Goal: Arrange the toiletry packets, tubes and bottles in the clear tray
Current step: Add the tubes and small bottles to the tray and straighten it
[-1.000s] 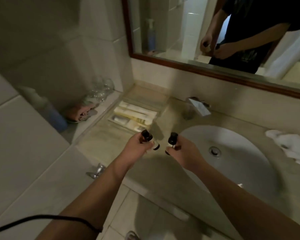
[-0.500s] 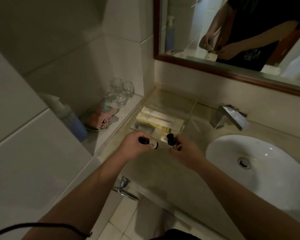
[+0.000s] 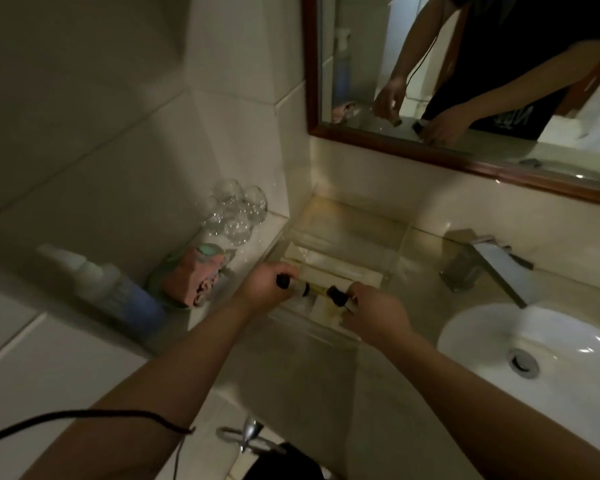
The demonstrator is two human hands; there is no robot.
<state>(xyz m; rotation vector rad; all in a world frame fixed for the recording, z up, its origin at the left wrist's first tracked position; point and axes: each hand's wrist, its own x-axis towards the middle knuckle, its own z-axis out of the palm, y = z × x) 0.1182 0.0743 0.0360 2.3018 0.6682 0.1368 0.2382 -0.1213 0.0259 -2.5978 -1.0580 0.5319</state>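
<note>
In the head view, at frame centre, the left hand [image 3: 262, 289] is pinching a small black-capped clear bottle [image 3: 293, 286] lying sideways over the clear plastic tray [image 3: 400, 245]. The right hand [image 3: 373, 315] is pinching a second small black-capped bottle [image 3: 336, 295] just beside it. Both are being lowered into the tray's near end, in front of the cream tubes [image 3: 343, 271]. Next, each probably needs setting down in line and releasing.

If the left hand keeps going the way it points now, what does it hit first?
Probably the pale tubes lying in the clear tray; the left hand with its small bottle points over them. Depth is unclear.
</note>
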